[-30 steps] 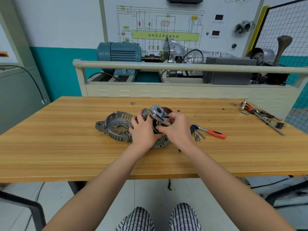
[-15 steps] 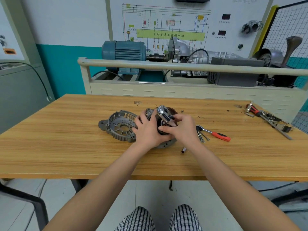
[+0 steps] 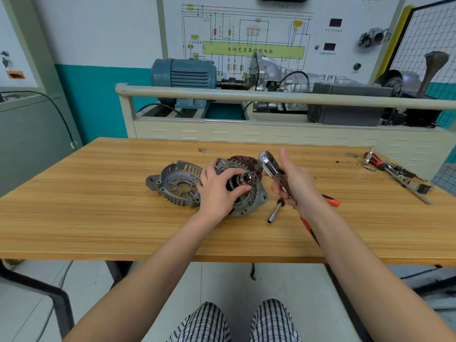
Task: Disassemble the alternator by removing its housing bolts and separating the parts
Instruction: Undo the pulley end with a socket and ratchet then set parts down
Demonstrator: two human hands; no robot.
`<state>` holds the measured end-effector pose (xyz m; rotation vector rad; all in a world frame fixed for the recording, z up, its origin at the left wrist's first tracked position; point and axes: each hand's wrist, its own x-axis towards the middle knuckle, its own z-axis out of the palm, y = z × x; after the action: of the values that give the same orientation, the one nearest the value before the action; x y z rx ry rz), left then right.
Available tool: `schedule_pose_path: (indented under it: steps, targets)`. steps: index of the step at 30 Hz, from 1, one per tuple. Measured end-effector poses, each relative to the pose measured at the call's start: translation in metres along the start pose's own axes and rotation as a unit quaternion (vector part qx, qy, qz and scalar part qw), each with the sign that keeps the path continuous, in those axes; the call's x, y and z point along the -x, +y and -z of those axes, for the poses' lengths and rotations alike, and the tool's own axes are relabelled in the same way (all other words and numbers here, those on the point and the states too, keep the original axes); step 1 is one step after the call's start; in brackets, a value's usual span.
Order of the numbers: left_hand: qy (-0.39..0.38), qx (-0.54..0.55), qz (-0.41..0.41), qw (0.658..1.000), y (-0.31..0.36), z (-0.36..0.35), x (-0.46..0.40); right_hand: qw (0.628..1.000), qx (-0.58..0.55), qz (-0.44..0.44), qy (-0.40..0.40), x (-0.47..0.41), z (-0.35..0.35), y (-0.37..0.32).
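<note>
Our left hand [image 3: 217,191] curls its fingers around the chrome socket [image 3: 244,180] atop the grey cast-metal alternator body [image 3: 256,193] at table centre; at three o'clock, our right hand [image 3: 294,182] grips the chrome ratchet wrench [image 3: 270,166], index finger extended.

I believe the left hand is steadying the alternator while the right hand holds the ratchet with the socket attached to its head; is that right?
Not quite. The head view shows the socket sitting on the alternator, apart from the ratchet. The left hand does steady the alternator, and the right hand holds the ratchet.
</note>
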<state>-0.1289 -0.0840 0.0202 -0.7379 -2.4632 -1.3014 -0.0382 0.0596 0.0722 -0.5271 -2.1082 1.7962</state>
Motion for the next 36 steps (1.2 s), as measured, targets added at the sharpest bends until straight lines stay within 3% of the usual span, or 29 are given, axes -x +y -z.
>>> schedule_pose_path:
  steps: [4,15,30,36]
  targets:
    - [-0.015,-0.018,0.001,1.000,0.001,0.001,0.001,0.999,-0.001,-0.023,-0.027,0.002,-0.005,0.004]
    - [-0.002,-0.021,0.004,1.000,0.002,0.000,0.001,0.998,-0.031,-0.058,0.005,0.002,-0.022,0.012]
    - [0.044,-0.033,0.021,0.998,0.006,-0.009,0.003,0.985,-0.134,-0.039,0.100,0.015,-0.044,0.021]
    - [0.071,-0.056,0.034,0.995,0.010,-0.015,0.003,0.975,-0.173,-0.069,0.125,0.016,-0.054,0.020]
